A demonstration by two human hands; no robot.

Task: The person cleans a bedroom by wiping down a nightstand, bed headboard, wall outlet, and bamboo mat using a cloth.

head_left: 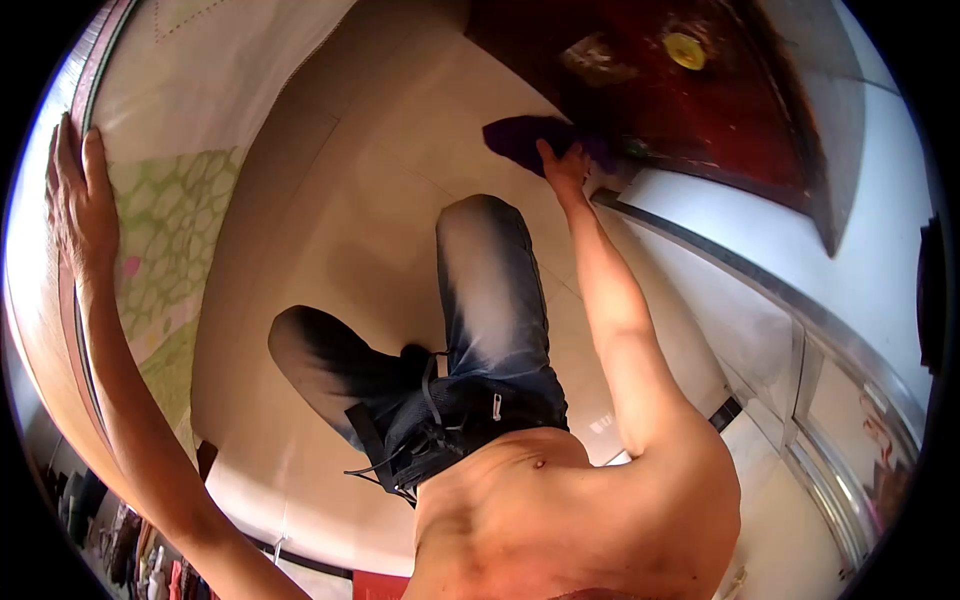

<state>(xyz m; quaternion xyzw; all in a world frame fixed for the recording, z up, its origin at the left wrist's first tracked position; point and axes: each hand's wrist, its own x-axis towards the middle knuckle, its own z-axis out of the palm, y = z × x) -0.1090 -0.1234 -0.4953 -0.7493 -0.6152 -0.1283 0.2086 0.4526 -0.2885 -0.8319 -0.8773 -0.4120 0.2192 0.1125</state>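
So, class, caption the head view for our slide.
Right hand on a purple cloth by the red panel, left hand flat at the edge of the patterned cover.

Two bare hands: one left hand (pixel 85 215) and one right hand (pixel 567 170). One dark purple cloth (pixel 520 140). One glossy dark red panel (pixel 745 125) and one small round yellow object (pixel 686 50). One pair of faded dark blue trousers (pixel 490 280), with two bent legs. One pale fabric cover with a green pebble-like pattern (pixel 175 230).
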